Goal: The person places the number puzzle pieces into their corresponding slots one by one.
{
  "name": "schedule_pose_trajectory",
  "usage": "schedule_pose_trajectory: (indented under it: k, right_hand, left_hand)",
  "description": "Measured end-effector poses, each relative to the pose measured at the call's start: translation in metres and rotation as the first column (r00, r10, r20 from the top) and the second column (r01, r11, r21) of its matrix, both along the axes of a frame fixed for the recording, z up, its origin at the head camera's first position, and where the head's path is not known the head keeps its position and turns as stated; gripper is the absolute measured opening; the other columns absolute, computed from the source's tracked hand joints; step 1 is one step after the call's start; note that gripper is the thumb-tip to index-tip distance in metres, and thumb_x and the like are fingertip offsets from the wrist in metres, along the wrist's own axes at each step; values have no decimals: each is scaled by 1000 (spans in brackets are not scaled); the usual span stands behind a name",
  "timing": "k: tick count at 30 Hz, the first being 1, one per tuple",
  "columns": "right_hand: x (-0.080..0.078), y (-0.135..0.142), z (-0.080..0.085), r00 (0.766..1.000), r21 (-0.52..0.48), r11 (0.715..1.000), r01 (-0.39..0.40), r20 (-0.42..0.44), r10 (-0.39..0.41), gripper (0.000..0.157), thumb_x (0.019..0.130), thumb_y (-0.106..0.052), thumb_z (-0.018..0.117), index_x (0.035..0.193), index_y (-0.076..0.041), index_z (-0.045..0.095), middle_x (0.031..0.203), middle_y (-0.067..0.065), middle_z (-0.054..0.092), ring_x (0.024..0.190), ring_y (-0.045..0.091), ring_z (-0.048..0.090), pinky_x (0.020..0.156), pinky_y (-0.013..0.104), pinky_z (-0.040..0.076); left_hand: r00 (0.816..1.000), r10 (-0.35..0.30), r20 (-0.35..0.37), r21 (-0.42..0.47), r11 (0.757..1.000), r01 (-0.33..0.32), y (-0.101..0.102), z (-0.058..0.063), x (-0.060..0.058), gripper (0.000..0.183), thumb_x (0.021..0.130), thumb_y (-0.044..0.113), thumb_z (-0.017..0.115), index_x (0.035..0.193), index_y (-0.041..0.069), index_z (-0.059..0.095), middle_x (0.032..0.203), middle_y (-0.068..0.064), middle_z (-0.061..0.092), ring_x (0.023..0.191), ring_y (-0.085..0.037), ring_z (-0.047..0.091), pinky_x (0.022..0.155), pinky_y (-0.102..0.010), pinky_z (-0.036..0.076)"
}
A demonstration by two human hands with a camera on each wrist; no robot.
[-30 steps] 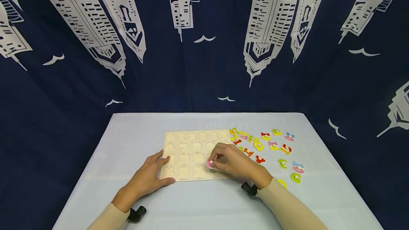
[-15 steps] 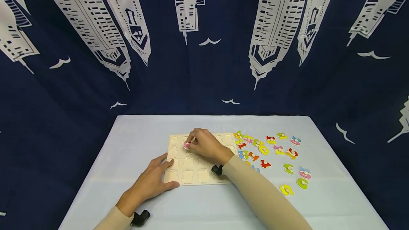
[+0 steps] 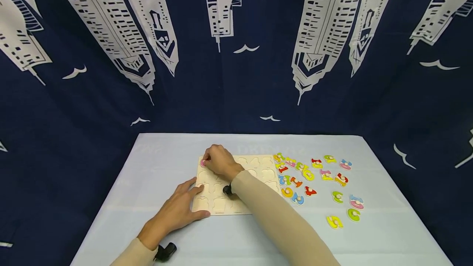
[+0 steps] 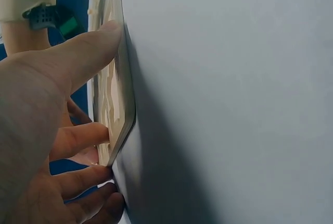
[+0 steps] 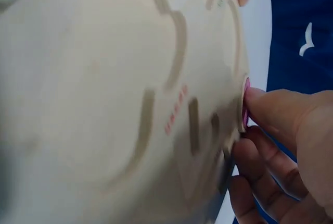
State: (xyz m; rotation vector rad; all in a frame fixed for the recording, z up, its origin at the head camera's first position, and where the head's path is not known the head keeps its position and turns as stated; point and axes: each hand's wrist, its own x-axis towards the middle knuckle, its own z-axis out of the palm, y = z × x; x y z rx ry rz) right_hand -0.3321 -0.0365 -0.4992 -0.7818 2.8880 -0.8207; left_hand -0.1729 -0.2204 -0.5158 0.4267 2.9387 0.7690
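A pale wooden puzzle board (image 3: 223, 205) with rows of shaped recesses lies on the white table. My right hand (image 3: 220, 161) is over its far left corner and pinches a round-edged pink puzzle piece (image 3: 203, 163). In the right wrist view the pink puzzle piece (image 5: 245, 104) stands edge-on between thumb and fingers, close over the board's recesses; its full shape is hidden. At the board's left side rests my left hand (image 3: 177, 206), thumb along the near edge and index fingertip on the surface. The left wrist view shows that thumb (image 4: 99, 39) lying on the board's rim.
Right of the board lie several coloured number pieces with knobs, among them a yellow five (image 3: 334, 222), a green piece (image 3: 353, 215) and a blue piece (image 3: 297, 198). A dark blue curtain (image 3: 221, 89) with white building prints hangs behind the table.
My right hand has carried the pink puzzle piece from the board's near right part leftward and away to its far left corner. The left hand stays at the board's left edge.
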Motion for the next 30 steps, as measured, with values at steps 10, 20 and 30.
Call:
schedule_pose_trajectory:
  k: [10,20,30]
  right_hand:
    - [4,2,-4,998,-5,998,55,19,-55,8,109,-21,86,107,-15,91,121,3,82,112,20,79,101,34,67]
    - [16,21,13,1000,14,1000,-18,-21,19,28,111,-21,82,135,-6,85,130,12,80,121,31,81,108,43,69]
    - [37,84,37,998,-20,998,-65,-22,64,25,109,-19,85,132,-9,87,128,9,83,95,20,75,89,39,66]
  left_hand:
    - [1000,-9,-1,6,1000,9,6,0,-1,93,90,56,100,161,5,69,183,-26,46,168,-49,47,126,-70,54]
    - [1000,2,3,1,1000,-2,3,3,0,91,90,53,101,160,4,69,182,-28,47,167,-50,48,129,-69,52]
    - [1000,11,7,-6,1000,-11,1,2,0,93,89,55,101,160,5,69,182,-27,46,167,-50,48,129,-69,52]
